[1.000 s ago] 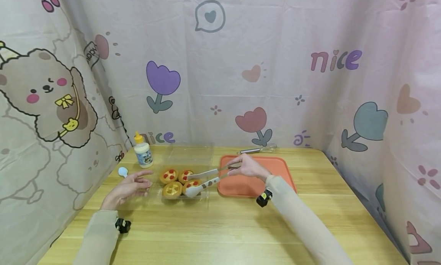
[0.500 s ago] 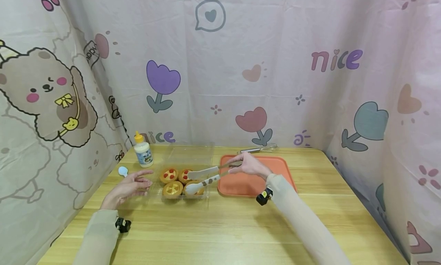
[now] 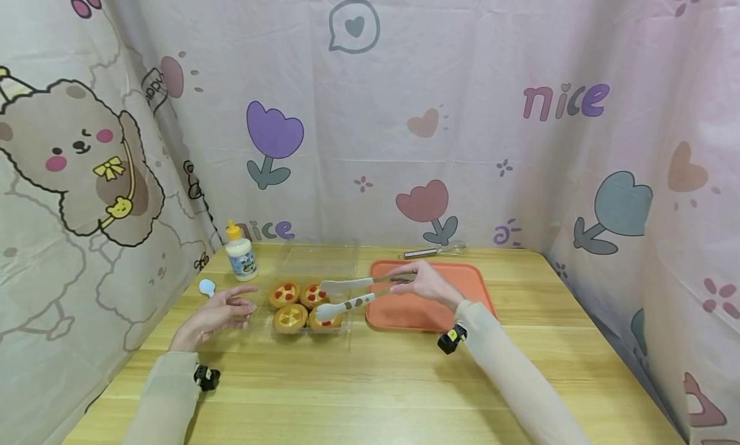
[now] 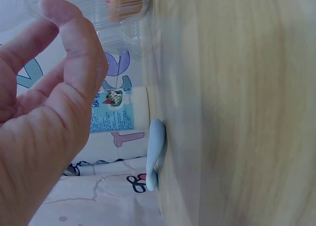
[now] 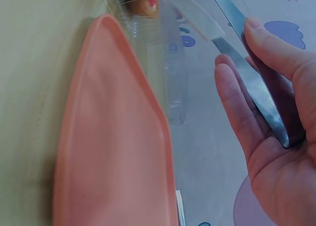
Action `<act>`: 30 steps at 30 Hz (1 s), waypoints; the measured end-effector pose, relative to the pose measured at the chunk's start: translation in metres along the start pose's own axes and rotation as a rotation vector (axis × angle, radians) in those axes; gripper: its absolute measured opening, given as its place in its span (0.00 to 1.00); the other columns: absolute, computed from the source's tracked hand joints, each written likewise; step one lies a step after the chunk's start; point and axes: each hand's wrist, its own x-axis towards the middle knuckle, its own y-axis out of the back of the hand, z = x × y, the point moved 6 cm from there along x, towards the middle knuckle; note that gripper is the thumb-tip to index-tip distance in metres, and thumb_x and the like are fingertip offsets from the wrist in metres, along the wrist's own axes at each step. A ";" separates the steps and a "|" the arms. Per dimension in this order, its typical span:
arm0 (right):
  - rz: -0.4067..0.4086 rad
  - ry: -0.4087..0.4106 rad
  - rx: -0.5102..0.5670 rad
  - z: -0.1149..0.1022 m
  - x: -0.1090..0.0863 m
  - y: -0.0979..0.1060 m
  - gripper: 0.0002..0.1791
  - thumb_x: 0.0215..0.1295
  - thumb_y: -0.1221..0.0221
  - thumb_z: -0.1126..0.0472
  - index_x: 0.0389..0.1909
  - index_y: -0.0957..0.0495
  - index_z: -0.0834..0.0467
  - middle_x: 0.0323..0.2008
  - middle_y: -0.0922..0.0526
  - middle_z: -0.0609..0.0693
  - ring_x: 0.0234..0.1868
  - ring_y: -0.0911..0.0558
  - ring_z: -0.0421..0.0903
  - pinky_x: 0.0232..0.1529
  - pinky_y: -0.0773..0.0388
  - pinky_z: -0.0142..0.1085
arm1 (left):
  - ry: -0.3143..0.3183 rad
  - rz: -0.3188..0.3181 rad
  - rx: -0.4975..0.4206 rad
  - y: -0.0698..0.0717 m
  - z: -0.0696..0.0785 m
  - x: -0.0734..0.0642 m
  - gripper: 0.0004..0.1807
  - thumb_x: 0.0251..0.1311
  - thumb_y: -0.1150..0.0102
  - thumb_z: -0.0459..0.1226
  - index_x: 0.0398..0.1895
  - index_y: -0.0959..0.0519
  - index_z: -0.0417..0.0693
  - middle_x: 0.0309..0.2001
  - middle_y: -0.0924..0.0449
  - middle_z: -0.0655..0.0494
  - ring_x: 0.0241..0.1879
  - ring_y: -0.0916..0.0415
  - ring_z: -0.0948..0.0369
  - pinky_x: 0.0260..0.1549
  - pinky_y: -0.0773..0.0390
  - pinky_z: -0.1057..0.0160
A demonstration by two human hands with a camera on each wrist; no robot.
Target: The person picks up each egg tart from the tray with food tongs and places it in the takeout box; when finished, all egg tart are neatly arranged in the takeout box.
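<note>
My right hand (image 3: 424, 283) pinches metal kitchen tongs (image 5: 254, 82) between thumb and fingers. Their white, brown-spotted arms (image 3: 352, 304) stand spread over the right side of a clear plastic box (image 3: 341, 332), with nothing between the tips. Several small tarts sit inside it: a red-dotted tart (image 3: 285, 295) and another red-topped tart (image 3: 316, 296) at the back, a yellow-topped tart (image 3: 290, 318) in front. The front right tart (image 3: 329, 324) is partly hidden by the lower tong arm. At the box's left edge, my left hand (image 3: 216, 316) holds its fingers loosely bent, fingertips right at the plastic.
An orange tray (image 3: 399, 310) lies right of the box, under my right hand. Behind it is a whisk (image 3: 430, 252). A yellow-capped bottle (image 3: 239, 255) stands back left, a pale blue spoon (image 4: 156, 142) near it. The box's clear lid (image 3: 320, 257) leans open at the back.
My right hand has drawn the tongs slightly to the right, and more of the front right tart shows. The left hand has stayed in place.
</note>
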 end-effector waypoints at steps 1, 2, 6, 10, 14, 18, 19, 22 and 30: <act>0.013 -0.006 0.003 0.002 -0.002 0.001 0.22 0.57 0.30 0.49 0.53 0.17 0.45 0.49 0.14 0.44 0.45 0.15 0.44 0.49 0.18 0.45 | 0.000 -0.001 0.001 0.000 0.000 0.000 0.40 0.67 0.43 0.33 0.75 0.53 0.34 0.41 0.25 0.49 0.36 0.22 0.61 0.38 0.15 0.58; 0.026 -0.010 0.010 0.004 -0.004 0.002 0.22 0.56 0.30 0.49 0.54 0.18 0.44 0.50 0.14 0.43 0.46 0.15 0.44 0.49 0.18 0.44 | 0.000 -0.002 0.000 0.000 0.000 0.000 0.40 0.67 0.43 0.33 0.75 0.52 0.34 0.41 0.25 0.49 0.36 0.22 0.61 0.38 0.15 0.58; 0.074 0.011 0.098 0.012 -0.011 0.004 0.24 0.57 0.30 0.50 0.56 0.18 0.48 0.50 0.14 0.49 0.47 0.15 0.50 0.49 0.17 0.45 | 0.001 -0.010 -0.007 -0.001 0.000 0.000 0.40 0.68 0.44 0.33 0.75 0.53 0.34 0.40 0.25 0.49 0.36 0.23 0.62 0.36 0.16 0.60; 0.106 0.021 0.132 0.018 -0.021 0.008 0.22 0.60 0.32 0.51 0.55 0.18 0.50 0.47 0.14 0.56 0.45 0.16 0.56 0.48 0.17 0.46 | 0.002 -0.010 -0.008 -0.001 0.000 0.001 0.39 0.68 0.44 0.33 0.76 0.53 0.34 0.41 0.24 0.48 0.36 0.23 0.62 0.36 0.16 0.61; 0.144 -0.034 0.056 0.025 -0.031 0.014 0.26 0.59 0.32 0.46 0.58 0.20 0.47 0.55 0.17 0.49 0.49 0.15 0.49 0.49 0.19 0.37 | 0.015 0.000 -0.008 0.000 0.001 0.000 0.38 0.69 0.46 0.32 0.76 0.53 0.35 0.42 0.24 0.46 0.38 0.23 0.60 0.37 0.16 0.61; 0.181 -0.061 0.136 0.027 -0.038 0.017 0.31 0.57 0.31 0.46 0.61 0.23 0.52 0.59 0.19 0.48 0.53 0.16 0.53 0.54 0.19 0.38 | 0.020 0.007 -0.001 0.000 0.001 -0.001 0.37 0.69 0.46 0.32 0.76 0.52 0.35 0.44 0.25 0.44 0.39 0.23 0.58 0.38 0.16 0.60; 0.192 -0.066 0.143 0.027 -0.040 0.018 0.32 0.56 0.31 0.45 0.61 0.22 0.51 0.59 0.19 0.46 0.53 0.16 0.53 0.54 0.19 0.38 | 0.019 0.005 0.001 0.001 0.001 0.000 0.38 0.69 0.46 0.32 0.76 0.52 0.35 0.44 0.25 0.44 0.39 0.23 0.59 0.38 0.16 0.60; 0.215 -0.071 0.174 0.028 -0.046 0.021 0.33 0.57 0.31 0.45 0.62 0.23 0.53 0.59 0.19 0.46 0.52 0.16 0.57 0.54 0.19 0.39 | 0.014 0.001 0.002 0.001 0.001 0.001 0.38 0.68 0.45 0.33 0.76 0.52 0.35 0.43 0.24 0.45 0.38 0.23 0.61 0.37 0.16 0.61; 0.299 -0.098 0.209 0.038 -0.064 0.031 0.30 0.58 0.31 0.47 0.61 0.23 0.52 0.60 0.21 0.54 0.51 0.17 0.61 0.54 0.19 0.40 | 0.016 -0.015 -0.010 0.000 0.001 0.001 0.38 0.68 0.45 0.32 0.75 0.52 0.35 0.41 0.23 0.49 0.35 0.22 0.62 0.38 0.16 0.60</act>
